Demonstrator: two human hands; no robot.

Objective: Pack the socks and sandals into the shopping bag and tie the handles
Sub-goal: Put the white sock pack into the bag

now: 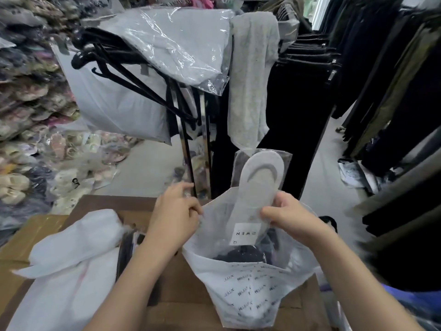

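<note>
Two bare hands are working at the mouth of a white printed shopping bag [253,295] that is standing on a brown cardboard box [181,306]. The right hand [286,216] is pinching the lower part of a flat pack of grey no-show socks [259,187], fingers curled closed around its clear sleeve, while the pack is poking upright out of the bag, its white label already inside the rim. The left hand [176,211] is gripping the bag's left edge, fingers bunched on the thin plastic and holding the mouth open.

The sock-loading step looks to be in hand; something dark is already lying at the bottom, though whether it is sandals I cannot tell. Next, I judge, the pack needs pushing down until it clears the rim, so the handles can be brought together.

The bag is crinkly, translucent film with small repeated lettering; the sock is soft knit, sole-shaped, under glossy wrap. Another plain white plastic bag [71,271] is slumping beside it on the box.
</note>
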